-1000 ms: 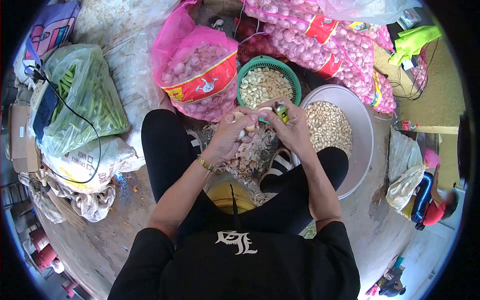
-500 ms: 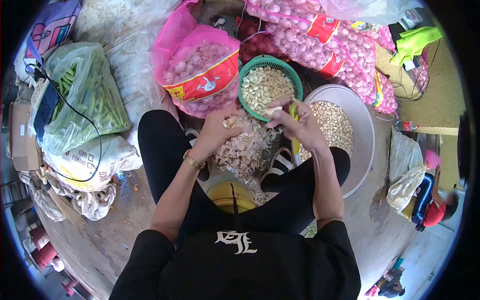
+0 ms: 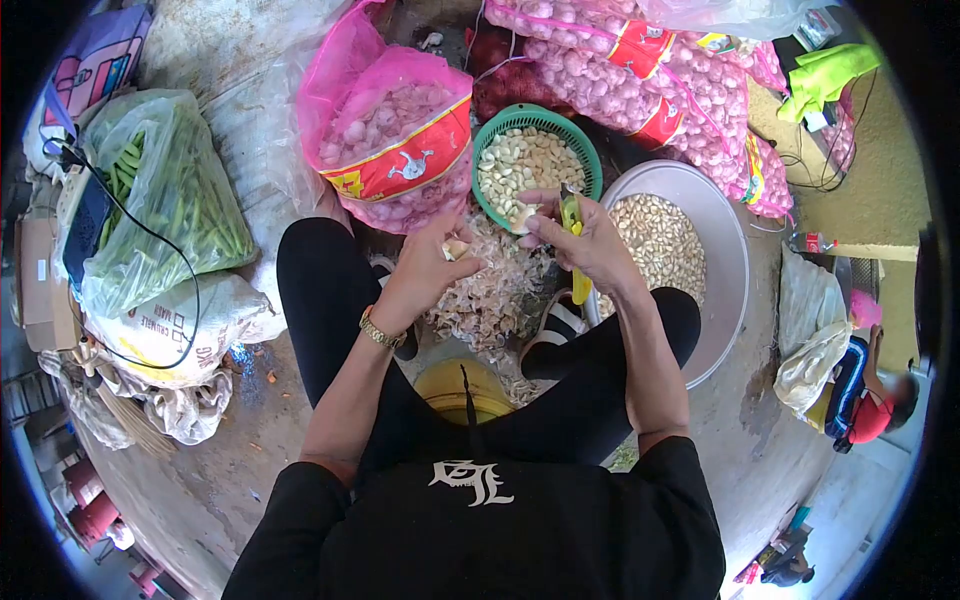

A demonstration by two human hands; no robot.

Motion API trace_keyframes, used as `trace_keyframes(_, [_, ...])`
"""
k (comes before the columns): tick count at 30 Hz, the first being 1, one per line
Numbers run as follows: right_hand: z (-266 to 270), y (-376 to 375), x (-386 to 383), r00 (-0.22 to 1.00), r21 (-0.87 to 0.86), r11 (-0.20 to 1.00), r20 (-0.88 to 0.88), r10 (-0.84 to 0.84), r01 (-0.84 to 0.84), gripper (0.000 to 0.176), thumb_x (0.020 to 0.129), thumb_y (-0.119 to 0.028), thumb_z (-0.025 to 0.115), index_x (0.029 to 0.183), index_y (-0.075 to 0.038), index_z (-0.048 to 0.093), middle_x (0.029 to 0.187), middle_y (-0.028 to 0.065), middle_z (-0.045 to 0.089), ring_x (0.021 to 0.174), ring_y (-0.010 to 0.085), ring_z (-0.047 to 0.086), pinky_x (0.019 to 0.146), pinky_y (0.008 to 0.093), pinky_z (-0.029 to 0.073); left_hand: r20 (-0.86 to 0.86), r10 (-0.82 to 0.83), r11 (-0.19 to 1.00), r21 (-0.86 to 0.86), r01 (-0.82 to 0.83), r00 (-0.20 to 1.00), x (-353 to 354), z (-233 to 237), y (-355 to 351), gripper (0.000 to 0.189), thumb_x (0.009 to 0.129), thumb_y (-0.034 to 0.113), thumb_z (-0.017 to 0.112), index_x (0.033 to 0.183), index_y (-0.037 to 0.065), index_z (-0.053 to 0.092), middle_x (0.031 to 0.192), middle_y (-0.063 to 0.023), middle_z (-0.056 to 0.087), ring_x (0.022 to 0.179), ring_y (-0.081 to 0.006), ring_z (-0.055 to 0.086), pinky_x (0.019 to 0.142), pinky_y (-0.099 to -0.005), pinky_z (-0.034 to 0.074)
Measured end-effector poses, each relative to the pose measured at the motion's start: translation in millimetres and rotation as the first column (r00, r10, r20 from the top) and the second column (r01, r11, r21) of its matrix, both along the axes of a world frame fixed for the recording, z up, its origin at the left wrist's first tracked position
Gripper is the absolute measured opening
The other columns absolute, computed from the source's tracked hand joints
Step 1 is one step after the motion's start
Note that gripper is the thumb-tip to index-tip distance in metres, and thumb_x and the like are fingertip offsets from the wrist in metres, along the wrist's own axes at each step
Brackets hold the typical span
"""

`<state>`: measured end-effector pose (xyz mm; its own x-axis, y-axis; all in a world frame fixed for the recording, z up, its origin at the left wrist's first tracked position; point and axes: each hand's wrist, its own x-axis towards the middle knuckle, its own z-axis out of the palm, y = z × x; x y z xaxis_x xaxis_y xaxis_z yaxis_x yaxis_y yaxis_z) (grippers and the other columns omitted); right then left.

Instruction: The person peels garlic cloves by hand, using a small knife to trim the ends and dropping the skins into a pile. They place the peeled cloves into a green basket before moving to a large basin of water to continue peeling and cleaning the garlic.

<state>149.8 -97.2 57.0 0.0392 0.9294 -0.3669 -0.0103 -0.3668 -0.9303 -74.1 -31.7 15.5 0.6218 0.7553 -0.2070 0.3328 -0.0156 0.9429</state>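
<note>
My left hand point(image 3: 428, 268) is closed around garlic cloves point(image 3: 456, 247), above a heap of papery garlic skins point(image 3: 490, 290). Across from it, my right hand point(image 3: 597, 245) grips a yellow-green knife point(image 3: 571, 212), its handle running down beneath the palm. A pale peeled clove point(image 3: 523, 218) shows at that hand's thumb and fingertip, by the near rim of a green basket point(image 3: 597, 165). Peeled cloves point(image 3: 530, 165) fill much of the basket. Right of my right hand stands a large whitish basin point(image 3: 725, 260) holding many unpeeled cloves point(image 3: 660, 240).
An open pink mesh sack point(image 3: 390, 160) of garlic stands ahead on the left. Full garlic sacks point(image 3: 690, 110) lie at the back right. A plastic bag of green pods point(image 3: 165, 200) sits far left. Between my legs is a yellow container point(image 3: 460, 385). Another person point(image 3: 875, 400) is far right.
My right hand has moved slightly left and up, bringing the peeled clove to the basket's near rim. The knife has turned more upright. My left hand stays nearly in place with its cloves.
</note>
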Motion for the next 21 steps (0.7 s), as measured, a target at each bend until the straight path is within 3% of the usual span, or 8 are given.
trace_keyframes(2, [-2.4,-0.1,-0.4,0.999,0.037,0.999,-0.031,-0.027,0.028,0.030,0.093,-0.016,0.061,0.121,-0.005,0.063,0.087,0.0020,0.069,0.057,0.0011,0.051,0.045,0.0180,0.035,0.004,0.016,0.998,-0.054,-0.016,1.000,3.6,3.2,-0.9,0.028,0.082,0.009,0.073,0.108,0.004,0.068,0.076,0.0067,0.056,0.064,-0.0006,0.047,0.056,-0.0182,0.038])
trace_keyframes(4, [-2.1,1.2,-0.9,0.999,-0.039,0.998,0.015,0.042,-0.041,0.034,0.094,-0.020,0.061,0.125,-0.006,0.060,0.093,0.0011,0.067,0.059,0.0008,0.047,0.047,0.0163,0.034,0.267,0.115,0.983,-0.168,-0.072,0.957,13.7,6.3,-6.5,0.029,0.083,0.008,0.071,0.112,0.004,0.068,0.077,0.0065,0.058,0.063,-0.0004,0.047,0.054,-0.0176,0.037])
trace_keyframes(5, [-1.5,1.2,-2.4,0.999,-0.040,0.998,0.014,0.043,-0.043,0.034,0.094,-0.020,0.061,0.125,-0.006,0.060,0.093,0.0011,0.067,0.059,0.0008,0.047,0.047,0.0163,0.034,0.266,0.117,0.983,-0.169,-0.073,0.957,17.0,5.8,-7.8,0.029,0.083,0.008,0.071,0.112,0.004,0.068,0.077,0.0065,0.058,0.063,-0.0004,0.047,0.054,-0.0176,0.037])
trace_keyframes(7, [0.5,1.4,-4.7,0.998,-0.001,0.999,-0.045,0.045,-0.045,0.033,0.093,-0.018,0.061,0.125,-0.006,0.060,0.092,-0.0008,0.067,0.056,0.0002,0.044,0.047,0.0163,0.032,0.282,0.168,0.964,-0.246,-0.098,0.945,23.2,4.7,-9.1,0.027,0.084,0.010,0.070,0.108,-0.001,0.068,0.090,-0.0012,0.067,0.080,-0.0043,0.057,0.069,-0.0222,0.047])
trace_keyframes(8, [1.1,1.9,-4.5,0.998,-0.001,0.999,-0.045,0.046,-0.046,0.033,0.093,-0.018,0.061,0.125,-0.006,0.060,0.092,-0.0008,0.067,0.056,0.0002,0.044,0.047,0.0163,0.032,0.282,0.168,0.964,-0.246,-0.099,0.945,24.2,6.2,-9.3,0.027,0.084,0.010,0.070,0.108,-0.001,0.068,0.090,-0.0012,0.067,0.080,-0.0043,0.057,0.069,-0.0222,0.047])
trace_keyframes(14, [6.3,2.8,-6.2,0.998,-0.022,1.000,-0.070,0.004,-0.006,0.033,0.092,-0.016,0.062,0.124,-0.007,0.061,0.091,-0.0032,0.066,0.052,-0.0010,0.037,0.045,0.0166,0.028,0.282,0.212,0.963,-0.223,-0.151,0.936,27.4,14.2,-10.7,0.023,0.084,0.009,0.069,0.104,-0.003,0.069,0.092,-0.0047,0.070,0.081,-0.0053,0.059,0.071,-0.0217,0.048])
trace_keyframes(21, [-8.6,5.3,-14.2,0.994,0.051,0.994,-0.065,-0.088,0.092,0.027,0.089,-0.013,0.063,0.114,-0.006,0.067,0.081,-0.0033,0.066,0.057,0.0001,0.045,0.048,0.0182,0.034,0.319,0.185,0.978,0.029,-0.205,0.929,32.2,1.2,-14.0,0.021,0.084,0.007,0.070,0.102,-0.004,0.070,0.089,-0.0053,0.069,0.079,-0.0067,0.061,0.070,-0.0224,0.048])
